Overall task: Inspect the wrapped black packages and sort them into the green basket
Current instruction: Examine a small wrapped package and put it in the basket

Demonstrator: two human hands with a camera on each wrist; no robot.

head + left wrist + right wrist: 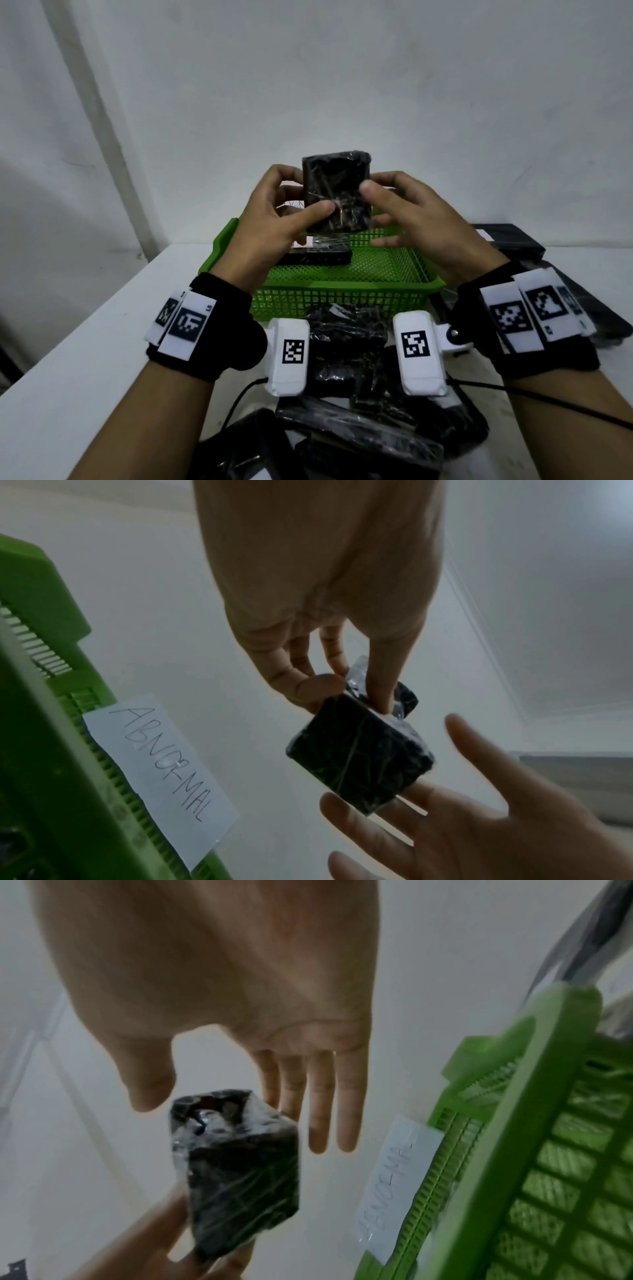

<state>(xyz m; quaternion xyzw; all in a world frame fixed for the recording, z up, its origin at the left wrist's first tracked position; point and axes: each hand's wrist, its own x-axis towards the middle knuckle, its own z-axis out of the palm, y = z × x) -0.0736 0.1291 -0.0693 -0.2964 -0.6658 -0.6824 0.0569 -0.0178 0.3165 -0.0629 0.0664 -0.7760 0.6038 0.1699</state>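
Note:
A black package (337,192) in clear film is held upright above the green basket (342,284). My left hand (301,213) grips it, thumb on the near face and fingers behind (383,691). My right hand (380,209) is at the package's right edge with straight, spread fingers (318,1123); its thumb touches the edge. From the left wrist the package (359,756) hangs over the right hand's open palm (462,804). One black package (315,255) with a pale label lies in the basket.
A paper label reading ABNORMAL (161,777) is stuck to the basket's far wall. Several wrapped black packages (346,342) are piled on the white table (85,342) in front of the basket. Flat black packages (513,240) lie to the right. A wall stands close behind.

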